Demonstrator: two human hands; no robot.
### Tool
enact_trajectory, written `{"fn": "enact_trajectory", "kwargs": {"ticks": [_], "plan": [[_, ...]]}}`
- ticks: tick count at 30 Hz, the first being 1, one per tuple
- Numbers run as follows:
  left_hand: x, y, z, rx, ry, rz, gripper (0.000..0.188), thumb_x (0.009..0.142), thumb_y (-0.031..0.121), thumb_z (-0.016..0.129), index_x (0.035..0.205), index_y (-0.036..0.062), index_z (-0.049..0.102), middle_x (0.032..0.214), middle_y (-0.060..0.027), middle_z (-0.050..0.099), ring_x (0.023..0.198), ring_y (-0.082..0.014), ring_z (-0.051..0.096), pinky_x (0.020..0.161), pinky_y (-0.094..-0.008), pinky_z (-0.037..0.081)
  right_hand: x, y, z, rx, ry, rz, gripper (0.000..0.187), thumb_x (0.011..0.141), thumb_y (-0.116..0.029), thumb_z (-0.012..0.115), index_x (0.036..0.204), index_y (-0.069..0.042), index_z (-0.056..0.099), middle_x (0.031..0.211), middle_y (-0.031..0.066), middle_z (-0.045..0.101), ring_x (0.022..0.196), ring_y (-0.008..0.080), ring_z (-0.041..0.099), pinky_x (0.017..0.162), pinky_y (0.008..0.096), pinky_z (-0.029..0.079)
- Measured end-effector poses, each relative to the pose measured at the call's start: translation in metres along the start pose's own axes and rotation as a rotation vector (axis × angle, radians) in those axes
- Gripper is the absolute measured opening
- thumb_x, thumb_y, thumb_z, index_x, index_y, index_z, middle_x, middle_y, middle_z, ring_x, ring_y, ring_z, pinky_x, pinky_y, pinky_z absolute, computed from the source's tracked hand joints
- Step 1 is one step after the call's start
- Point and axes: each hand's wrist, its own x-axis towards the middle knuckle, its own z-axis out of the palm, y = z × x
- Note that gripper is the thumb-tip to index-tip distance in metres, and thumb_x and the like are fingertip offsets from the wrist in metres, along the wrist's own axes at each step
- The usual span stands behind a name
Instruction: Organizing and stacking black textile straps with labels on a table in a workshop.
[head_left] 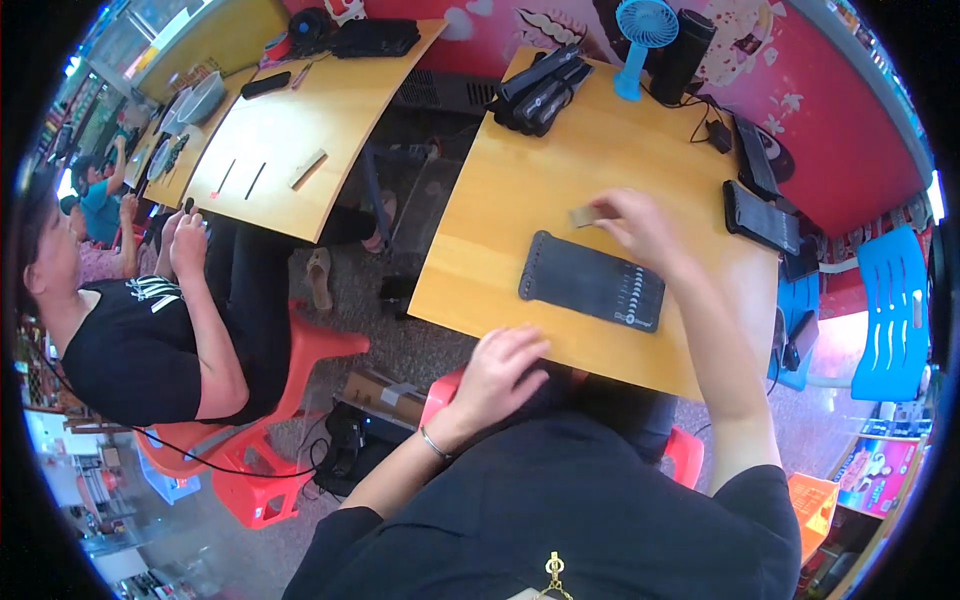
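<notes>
Flat on the wooden table point(470, 245) in front of me lies a dark grey rectangular sheet point(590, 275) with scalloped short ends and pale crescent marks toward its right end. Just beyond its far edge, my right hand point(630, 222) pinches a small tan flat piece point(581, 215) between thumb and fingers. My left hand point(500, 372) hangs by the table's near edge, holding nothing, its fingers extended and apart.
Stacked black strips point(540, 88) lie at the table's far left. A blue fan point(640, 40) and a black cylinder point(684, 55) stand at the back. Dark stacks point(762, 217) sit at the right edge. On the left, a person point(150, 330) sits beside another table point(290, 130).
</notes>
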Motion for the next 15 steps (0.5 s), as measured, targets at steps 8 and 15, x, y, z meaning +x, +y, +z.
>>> {"fn": "enact_trajectory", "kwargs": {"ticks": [8,15], "plan": [[0.026,-0.032,-0.039,0.054,0.326,-0.250,0.039,0.084,0.008,0.062,0.120,-0.0028,0.054,0.119,-0.0204,0.056,0.113,-0.0347,0.052,0.098,-0.0411,0.040,0.023,-0.056,0.059,0.011,-0.133,-0.393,0.036,0.077,-0.004,0.066,0.112,-0.004,0.059,0.110,0.0147,0.063,0.106,0.0309,0.059,0.090,0.0391,0.047],[0.052,-0.075,-0.042,0.217,0.013,0.029,0.035,0.082,0.004,0.060,0.116,-0.0025,0.058,0.136,-0.0172,0.048,0.130,-0.0354,0.041,0.105,-0.0419,0.036,-0.039,-0.056,0.036,0.045,0.038,0.019,0.026,0.081,-0.004,0.064,0.107,-0.002,0.062,0.113,0.0148,0.063,0.109,0.0296,0.058,0.093,0.0400,0.047]]}}
